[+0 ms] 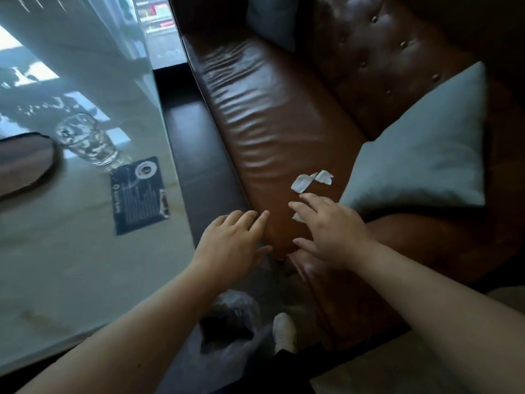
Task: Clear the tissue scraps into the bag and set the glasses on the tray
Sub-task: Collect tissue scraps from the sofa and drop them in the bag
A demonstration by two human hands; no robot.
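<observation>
Two hands, left hand (227,240) and right hand (331,231), fingers spread and empty, reach toward tissue scraps (311,180) on the sofa seat (270,115); gathering seems underway, next a pinch, glass (85,139) remaining left of the sofa.

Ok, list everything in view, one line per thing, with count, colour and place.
tissue scraps: two clear ones plus a bit by the right fingers, white, on the sofa seat
sofa: one, brown leather, right of the table
pillows: two, pale grey, one on the sofa by the scraps, one at the far end
table: one, pale and glossy, on the left
glass: one, clear, on the table
card: one, dark blue, on the table near the glass
tray: one, brown, at the table's left edge
bag: one, clear plastic, on the floor below the hands
shoe: one, white, beside the bag
left hand: open, at the seat's front edge
right hand: open, just short of the scraps
</observation>
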